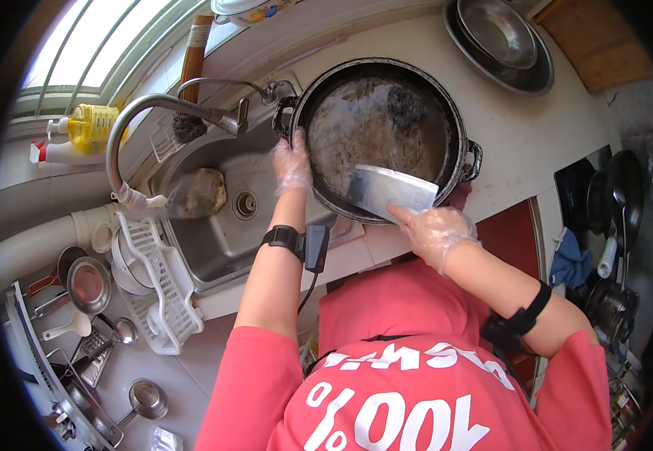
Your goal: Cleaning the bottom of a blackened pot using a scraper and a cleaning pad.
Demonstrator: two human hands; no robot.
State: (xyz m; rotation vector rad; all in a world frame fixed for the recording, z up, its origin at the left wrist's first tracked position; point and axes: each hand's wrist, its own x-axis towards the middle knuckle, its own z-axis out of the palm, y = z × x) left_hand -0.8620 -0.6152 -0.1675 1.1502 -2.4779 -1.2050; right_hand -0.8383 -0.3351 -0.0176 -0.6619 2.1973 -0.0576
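A large, round, blackened metal pan (380, 135) with two loop handles rests by the sink, its inside wet and stained brown. My left hand (292, 163), in a clear plastic glove, grips the pan's left rim just below one handle. In my gloved right hand (436, 231) is a wide-bladed cleaver (391, 189). Its blade tilts over the near rim into the pan; whether the edge touches the bottom cannot be told. A dark wad, perhaps a steel wool scourer (405, 107), lies in the far part of the pan.
Left of the pan are a steel sink (219, 248), a curved faucet (163, 101) and a white dish rack (157, 282). Nested metal basins (498, 45) stand far right on the counter (507, 146). Yellow and white bottles (86, 129) stand by the window.
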